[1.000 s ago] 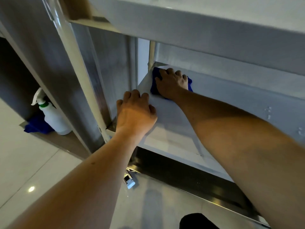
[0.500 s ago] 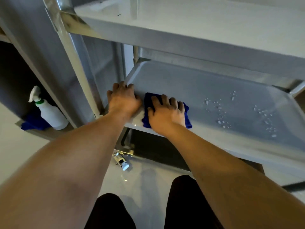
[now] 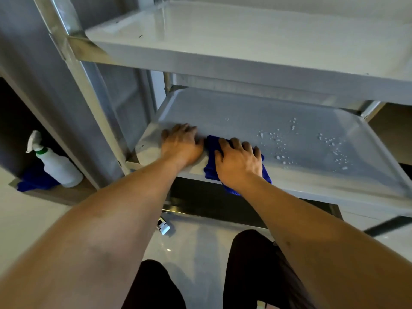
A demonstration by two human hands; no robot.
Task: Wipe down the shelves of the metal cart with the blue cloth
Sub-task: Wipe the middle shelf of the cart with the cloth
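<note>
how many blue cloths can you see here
2. One blue cloth lies near the front edge of the middle shelf, under the right hand. A second blue cloth sits at far left behind the spray bottle. More could be hidden.

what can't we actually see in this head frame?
- Folded blue cloth: mostly covered by the right hand.
- Grey metal middle shelf: right end cut off by the frame edge; rear strip hidden by the upper shelf.
- White spray bottle: label too small.
- Left hand: fingertips in shadow.
</note>
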